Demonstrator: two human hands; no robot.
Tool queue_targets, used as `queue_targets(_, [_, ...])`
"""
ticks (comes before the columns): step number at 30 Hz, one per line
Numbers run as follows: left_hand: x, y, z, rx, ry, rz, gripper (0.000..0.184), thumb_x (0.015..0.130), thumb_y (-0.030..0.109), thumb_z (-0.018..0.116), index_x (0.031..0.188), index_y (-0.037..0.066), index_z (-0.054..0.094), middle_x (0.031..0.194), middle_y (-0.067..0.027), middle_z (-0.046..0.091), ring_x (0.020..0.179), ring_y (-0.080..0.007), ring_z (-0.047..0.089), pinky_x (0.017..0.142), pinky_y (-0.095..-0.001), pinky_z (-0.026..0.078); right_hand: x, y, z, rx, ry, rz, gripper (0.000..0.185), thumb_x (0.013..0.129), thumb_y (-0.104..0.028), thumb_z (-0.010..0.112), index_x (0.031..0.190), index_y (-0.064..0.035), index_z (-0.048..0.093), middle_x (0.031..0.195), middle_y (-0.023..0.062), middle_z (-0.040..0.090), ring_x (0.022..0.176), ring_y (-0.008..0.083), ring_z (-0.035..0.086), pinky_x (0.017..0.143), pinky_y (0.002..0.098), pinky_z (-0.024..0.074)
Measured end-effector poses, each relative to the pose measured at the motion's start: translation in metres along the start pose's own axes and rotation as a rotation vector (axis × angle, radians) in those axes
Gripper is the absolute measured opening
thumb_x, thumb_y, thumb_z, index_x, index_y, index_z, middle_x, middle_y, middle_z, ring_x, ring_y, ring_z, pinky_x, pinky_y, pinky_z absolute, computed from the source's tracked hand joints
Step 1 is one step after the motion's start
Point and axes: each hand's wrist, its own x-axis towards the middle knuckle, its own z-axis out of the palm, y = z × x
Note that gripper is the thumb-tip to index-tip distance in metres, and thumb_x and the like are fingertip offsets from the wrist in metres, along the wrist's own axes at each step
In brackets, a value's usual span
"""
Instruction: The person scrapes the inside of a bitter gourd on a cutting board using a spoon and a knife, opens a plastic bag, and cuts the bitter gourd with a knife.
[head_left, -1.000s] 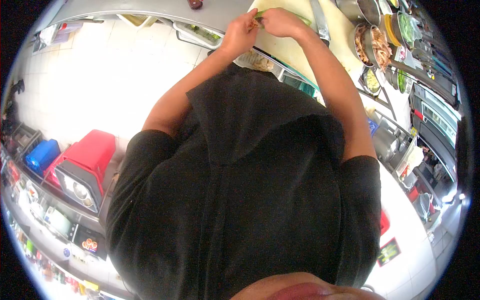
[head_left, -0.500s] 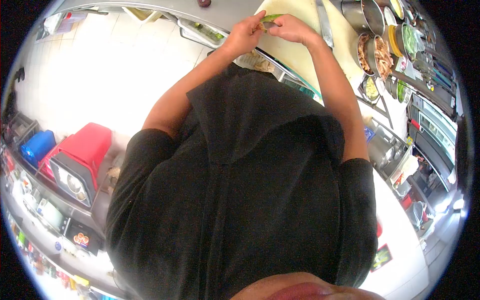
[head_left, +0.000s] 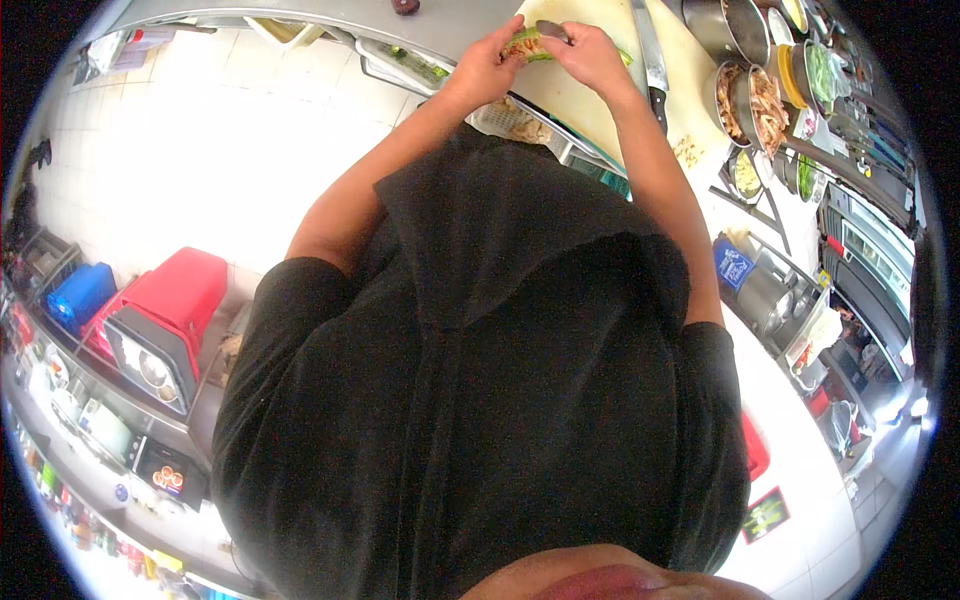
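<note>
Left hand (head_left: 487, 68) and right hand (head_left: 592, 58) gripping an opened green vegetable (head_left: 525, 47) and a dark, rounded tool (head_left: 551, 30).
The left hand closes narrowly on the left end of the vegetable, whose reddish interior shows between the hands; the right hand pinches the tool, though its contact with the flesh cannot be told. Below the grip lies a cutting board (head_left: 590, 112); to its right, a knife (head_left: 651, 55) rests on the board, with a metal pot (head_left: 703, 33) farther right.
</note>
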Motion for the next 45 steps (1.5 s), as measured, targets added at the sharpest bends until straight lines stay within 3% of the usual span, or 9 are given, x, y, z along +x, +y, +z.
queue_targets(3, [-0.001, 0.004, -0.002, 0.003, -0.017, -0.053, 0.062, 0.086, 0.007, 0.062, 0.144, 0.005, 0.039, 0.125, -0.019, 0.061, 0.094, -0.0239, 0.066, 0.085, -0.0328, 0.051, -0.01, 0.005, 0.013, 0.388, 0.158, -0.094, 0.027, 0.085, -0.03, 0.066, 0.094, -0.0062, 0.072, 0.075, 0.0058, 0.069, 0.067, 0.0066, 0.059, 0.062, 0.0267, 0.047])
queue_targets(6, [-0.001, 0.003, 0.0, -0.078, -0.008, -0.076, 0.064, 0.086, 0.009, 0.064, 0.145, 0.008, 0.039, 0.121, -0.018, 0.063, 0.09, -0.0205, 0.066, 0.082, -0.0311, 0.051, -0.014, -0.005, 0.02, 0.382, 0.102, -0.022, 0.035, 0.081, -0.034, 0.067, 0.097, -0.0034, 0.071, 0.079, 0.0105, 0.07, 0.069, 0.014, 0.064, 0.065, 0.0298, 0.0499])
queue_targets(9, [-0.001, 0.007, -0.002, -0.023, -0.036, -0.138, 0.064, 0.085, 0.009, 0.064, 0.145, 0.009, 0.04, 0.114, -0.0173, 0.066, 0.088, -0.0197, 0.066, 0.08, -0.0307, 0.052, -0.011, -0.018, 0.029, -0.028, 0.169, -0.045, 0.041, 0.075, -0.037, 0.069, 0.095, -0.0014, 0.07, 0.08, 0.0151, 0.07, 0.072, 0.0243, 0.068, 0.069, 0.0345, 0.052])
queue_targets(12, [0.0, 0.009, -0.005, 0.056, -0.061, -0.167, 0.061, 0.086, 0.008, 0.062, 0.143, 0.009, 0.042, 0.106, -0.0168, 0.067, 0.086, -0.0215, 0.066, 0.079, -0.032, 0.052, -0.009, -0.029, 0.035, -0.042, 0.199, 0.021, 0.043, 0.071, -0.039, 0.069, 0.092, -0.0016, 0.07, 0.08, 0.0183, 0.069, 0.074, 0.0325, 0.067, 0.071, 0.0391, 0.0524])
queue_targets(19, [-0.005, 0.003, -0.001, -0.058, 0.018, -0.007, 0.057, 0.087, 0.006, 0.061, 0.141, 0.011, 0.044, 0.105, -0.0176, 0.067, 0.087, -0.0265, 0.066, 0.082, -0.035, 0.052, -0.002, -0.027, 0.038, 0.127, 0.095, 0.056, 0.035, 0.071, -0.032, 0.069, 0.085, 0.0001, 0.068, 0.072, 0.0107, 0.066, 0.065, 0.0196, 0.062, 0.063, 0.0329, 0.0498])
queue_targets(24, [-0.003, 0.008, 0.0, -0.134, 0.017, -0.002, 0.042, 0.091, 0.007, 0.058, 0.133, 0.009, 0.054, 0.104, -0.0123, 0.068, 0.088, -0.0195, 0.065, 0.082, -0.0322, 0.052, -0.007, 0.001, 0.049, 0.569, 0.167, -0.066, 0.018, 0.078, -0.018, 0.066, 0.084, -0.0017, 0.069, 0.072, 0.0005, 0.064, 0.064, 0.0104, 0.057, 0.059, 0.0274, 0.0459])
queue_targets(27, [-0.005, 0.008, 0.001, -0.178, 0.031, -0.083, 0.033, 0.093, 0.008, 0.057, 0.126, 0.008, 0.061, 0.099, -0.0086, 0.07, 0.085, -0.0146, 0.064, 0.079, -0.0293, 0.052, -0.012, 0.009, 0.042, 0.788, -0.041, 0.133, 0.012, 0.083, -0.015, 0.064, 0.084, -0.0046, 0.07, 0.073, -0.0031, 0.062, 0.066, 0.0058, 0.054, 0.059, 0.0233, 0.0417])
queue_targets(34, [-0.005, 0.015, 0.003, -0.165, 0.077, -0.183, 0.026, 0.093, 0.013, 0.059, 0.117, 0.006, 0.066, 0.086, -0.0075, 0.071, 0.076, -0.0132, 0.064, 0.072, -0.0274, 0.052, -0.015, -0.002, 0.055, 0.827, 0.176, 0.0, 0.011, 0.083, -0.016, 0.066, 0.084, -0.0052, 0.069, 0.075, -0.0024, 0.065, 0.064, 0.0043, 0.052, 0.058, 0.0221, 0.0395])
queue_targets(45, [-0.005, 0.014, 0.006, -0.133, 0.125, -0.059, 0.022, 0.092, 0.009, 0.059, 0.111, 0.003, 0.068, 0.097, -0.0138, 0.07, 0.084, -0.0185, 0.067, 0.076, -0.0289, 0.052, -0.018, -0.001, 0.052, 0.725, 0.185, 0.012, 0.013, 0.081, -0.014, 0.065, 0.086, -0.0027, 0.068, 0.075, 0.0018, 0.066, 0.065, 0.0075, 0.055, 0.06, 0.0235, 0.0417])
